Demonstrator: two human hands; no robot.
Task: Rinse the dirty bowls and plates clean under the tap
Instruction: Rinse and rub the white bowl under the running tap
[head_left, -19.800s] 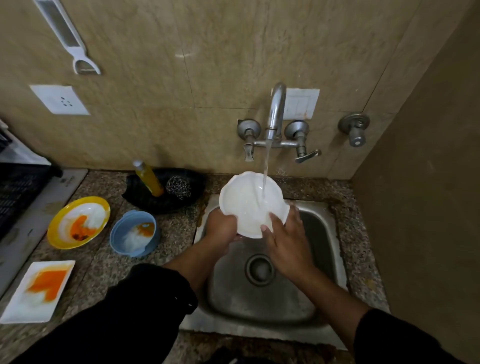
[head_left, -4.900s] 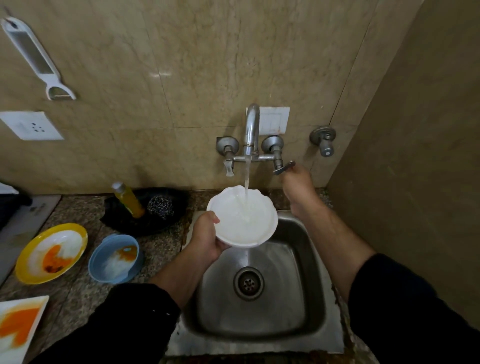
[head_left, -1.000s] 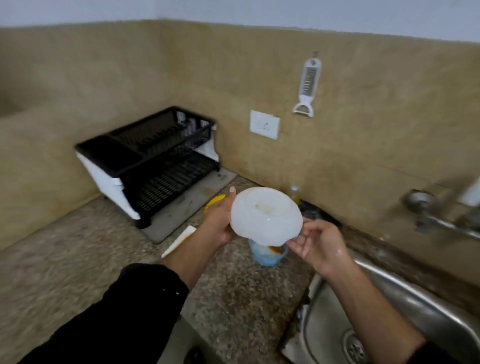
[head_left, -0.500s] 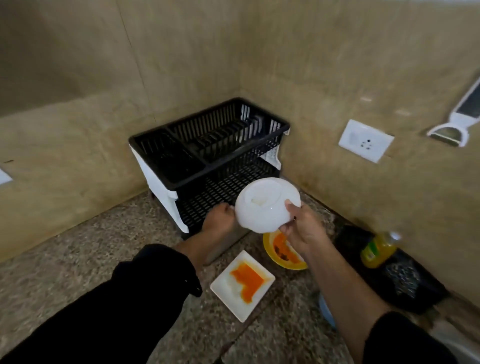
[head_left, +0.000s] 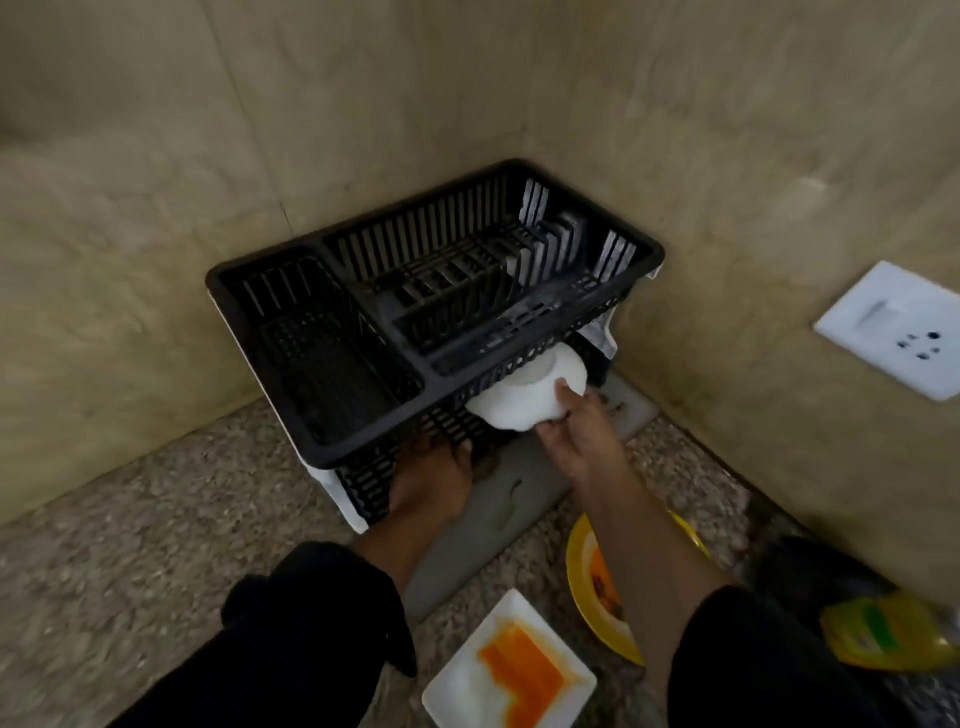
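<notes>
White, and looking clean, the white bowl (head_left: 524, 400) is turned mouth-down and a little tilted, its foot ring facing up and away from the person, and it sits half under the front rim of the black dish rack (head_left: 337, 364), at the mouth of the lower tier. The right hand (head_left: 576, 441) grasps it from the near side, with fingertips on the wall nearest the camera and the palm just under the rim. The bowl therefore lies ahead of and slightly left of the grip, and the open slot runs straight on in that direction. The left hand (head_left: 431, 483) reaches in at the lower shelf further left, apart from the bowl. Its fingers are hidden by the upper basket, so I cannot tell whether they grip anything. The right hand is plainly the nearer and carries the bowl alone. My reading is that this bowl is rinsed and being stowed, and the push inward needs it kept low to pass beneath the upper basket. A grey tray (head_left: 493, 514) lies under the rack. On the counter nearer the person, a square white plate (head_left: 509, 670) and a yellow plate (head_left: 597, 582) both show orange smears, so those are yet to be rinsed
</notes>
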